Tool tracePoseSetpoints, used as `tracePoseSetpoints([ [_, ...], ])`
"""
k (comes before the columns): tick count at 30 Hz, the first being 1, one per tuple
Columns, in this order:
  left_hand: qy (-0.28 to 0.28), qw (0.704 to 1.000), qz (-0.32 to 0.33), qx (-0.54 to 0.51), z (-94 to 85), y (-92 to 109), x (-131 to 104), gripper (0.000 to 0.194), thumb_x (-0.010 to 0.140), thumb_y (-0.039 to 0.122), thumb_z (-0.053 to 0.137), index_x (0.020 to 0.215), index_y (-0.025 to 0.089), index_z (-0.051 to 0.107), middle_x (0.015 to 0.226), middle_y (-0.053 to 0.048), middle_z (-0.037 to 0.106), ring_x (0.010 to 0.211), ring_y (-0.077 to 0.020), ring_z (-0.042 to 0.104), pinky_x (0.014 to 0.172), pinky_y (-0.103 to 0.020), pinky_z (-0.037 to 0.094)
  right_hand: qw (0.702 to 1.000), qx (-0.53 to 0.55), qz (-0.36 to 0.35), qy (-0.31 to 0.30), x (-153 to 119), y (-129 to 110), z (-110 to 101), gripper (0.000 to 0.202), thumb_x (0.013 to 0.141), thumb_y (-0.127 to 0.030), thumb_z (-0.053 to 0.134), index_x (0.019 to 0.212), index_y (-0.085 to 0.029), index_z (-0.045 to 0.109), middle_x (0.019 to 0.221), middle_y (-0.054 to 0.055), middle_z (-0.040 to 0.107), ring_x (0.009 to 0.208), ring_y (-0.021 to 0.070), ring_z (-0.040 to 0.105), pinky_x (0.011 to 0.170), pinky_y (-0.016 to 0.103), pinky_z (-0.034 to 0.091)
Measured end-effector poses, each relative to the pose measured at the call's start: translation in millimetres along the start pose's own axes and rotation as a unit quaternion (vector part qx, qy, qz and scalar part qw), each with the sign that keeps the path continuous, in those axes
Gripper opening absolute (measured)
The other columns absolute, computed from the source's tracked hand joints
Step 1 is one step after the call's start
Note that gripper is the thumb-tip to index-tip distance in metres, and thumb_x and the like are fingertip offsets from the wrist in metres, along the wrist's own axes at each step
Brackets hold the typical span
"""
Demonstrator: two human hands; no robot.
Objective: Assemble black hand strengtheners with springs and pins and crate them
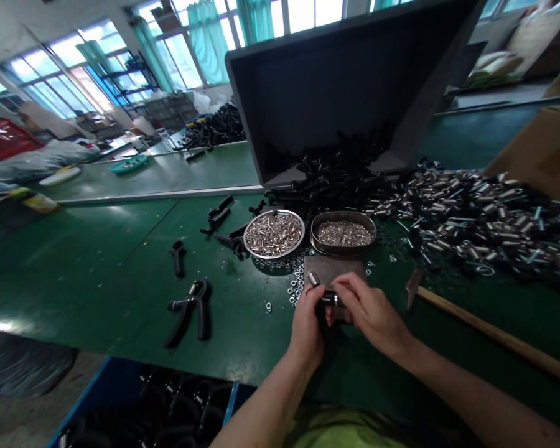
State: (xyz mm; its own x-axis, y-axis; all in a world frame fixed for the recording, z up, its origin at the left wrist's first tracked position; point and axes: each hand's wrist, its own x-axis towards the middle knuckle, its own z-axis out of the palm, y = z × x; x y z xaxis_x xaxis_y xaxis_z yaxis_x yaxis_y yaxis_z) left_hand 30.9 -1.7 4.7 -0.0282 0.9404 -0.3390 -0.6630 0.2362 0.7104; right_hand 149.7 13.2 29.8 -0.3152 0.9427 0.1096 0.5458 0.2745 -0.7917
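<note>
My left hand [308, 326] is closed around a black hand-grip exerciser part [330, 299] with silver bands. A metal coil spring [313, 279] sticks up past the left fingers. Close beside it, my right hand [376, 314] has thumb and fingertips pinched together at the part's right end; whatever is between them is too small or hidden. Both hands are over the near edge of a flat metal plate [333, 269]. Loose nuts [297, 283] are scattered left of the plate. Behind it stand a round dish of small metal pins [274, 234] and an oval tin of small metal pieces [344, 233].
An assembled hand-grip exerciser [193, 311] and a black handle [178, 257] lie leftward. A wooden-handled hammer [476, 323] rests at right. Springs [490, 218] are heaped behind it. Black handles [326, 180] spill from a tipped grey bin [256, 118]. A blue crate [91, 392] stands below the table edge.
</note>
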Motion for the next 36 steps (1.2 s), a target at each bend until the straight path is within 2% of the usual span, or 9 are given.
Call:
tracePoseSetpoints([
  [6,0.010,0.998,0.053,0.040,-5.8,1.2,2.6,0.022,0.078,0.035,0.056,0.070,0.017,0.048,0.049,0.006,0.045,0.044,-0.0069,0.039,0.046,-0.020,0.030,0.992,-0.006,-0.114,0.045,-2.1,5.0,-0.9,0.024,0.087,-0.034,0.048,0.106,-0.022,0.057,0.097,0.009,0.067,0.091,0.0238,0.062,0.081,0.038,0.047],
  [10,-0.012,0.993,0.077,0.088,-5.5,2.9,1.3,0.020,0.080,0.035,0.055,0.073,0.017,0.049,0.053,0.006,0.045,0.046,-0.0077,0.040,0.047,-0.021,0.030,0.998,0.052,0.010,-0.023,-2.8,4.2,-5.7,0.027,0.093,-0.038,0.035,0.106,-0.023,0.054,0.064,0.001,0.062,0.059,0.0185,0.061,0.057,0.031,0.048],
  [14,-0.010,0.990,0.083,0.112,-4.9,8.8,0.7,0.017,0.080,0.034,0.053,0.075,0.018,0.049,0.057,0.006,0.044,0.049,-0.0082,0.039,0.048,-0.021,0.031,0.996,0.045,-0.067,0.033,-2.8,0.1,-7.3,0.020,0.084,-0.035,0.053,0.099,-0.023,0.059,0.091,0.007,0.065,0.087,0.0225,0.061,0.076,0.036,0.048],
  [16,0.000,0.981,0.100,0.168,-4.2,11.8,-0.3,0.017,0.080,0.036,0.053,0.080,0.019,0.051,0.064,0.004,0.048,0.054,-0.0096,0.044,0.053,-0.021,0.034,0.989,0.146,-0.003,0.021,-1.7,-1.5,-1.2,0.019,0.087,-0.039,0.048,0.090,-0.023,0.057,0.077,0.004,0.061,0.070,0.0186,0.060,0.063,0.032,0.049],
  [19,0.090,0.932,0.177,0.302,-2.8,13.4,-3.9,0.025,0.077,0.038,0.060,0.092,0.020,0.050,0.082,0.000,0.056,0.074,-0.0151,0.054,0.070,-0.026,0.040,0.910,0.382,0.158,-0.004,0.6,-3.9,13.9,0.025,0.082,-0.046,0.054,0.082,-0.021,0.051,0.064,-0.003,0.050,0.049,0.0111,0.048,0.042,0.024,0.043],
  [23,0.151,0.861,0.237,0.424,-6.3,10.3,-6.9,0.062,0.059,0.040,0.078,0.107,0.021,0.044,0.107,-0.008,0.056,0.100,-0.0246,0.053,0.088,-0.034,0.038,0.829,0.509,0.230,-0.026,4.8,-1.2,26.9,0.027,0.077,-0.045,0.060,0.081,-0.021,0.048,0.063,-0.003,0.051,0.046,0.0099,0.048,0.036,0.021,0.038],
  [27,0.091,0.854,0.182,0.480,-20.4,11.1,0.4,0.061,0.056,0.044,0.079,0.105,0.022,0.049,0.098,-0.008,0.059,0.091,-0.0268,0.056,0.081,-0.035,0.038,0.910,0.335,0.201,-0.140,26.9,14.0,16.5,0.026,0.083,-0.046,0.051,0.076,-0.021,0.047,0.052,-0.006,0.050,0.037,0.0097,0.044,0.034,0.020,0.034],
  [30,0.049,0.830,0.174,0.528,-29.9,15.6,8.2,0.050,0.056,0.044,0.078,0.095,0.023,0.054,0.087,-0.006,0.060,0.083,-0.0267,0.056,0.076,-0.035,0.038,0.990,0.048,0.047,-0.128,66.5,21.1,5.7,0.021,0.085,-0.034,0.051,0.071,-0.020,0.053,0.054,-0.003,0.057,0.048,0.0122,0.054,0.046,0.023,0.040],
  [36,-0.044,0.651,0.235,0.720,-27.1,16.3,13.7,0.043,0.059,0.038,0.074,0.094,0.020,0.059,0.103,-0.012,0.058,0.096,-0.0315,0.051,0.081,-0.043,0.039,0.971,-0.193,-0.135,-0.026,159.0,8.7,33.9,0.014,0.086,-0.018,0.052,0.085,-0.019,0.067,0.096,0.007,0.065,0.097,0.0206,0.054,0.083,0.032,0.041],
])
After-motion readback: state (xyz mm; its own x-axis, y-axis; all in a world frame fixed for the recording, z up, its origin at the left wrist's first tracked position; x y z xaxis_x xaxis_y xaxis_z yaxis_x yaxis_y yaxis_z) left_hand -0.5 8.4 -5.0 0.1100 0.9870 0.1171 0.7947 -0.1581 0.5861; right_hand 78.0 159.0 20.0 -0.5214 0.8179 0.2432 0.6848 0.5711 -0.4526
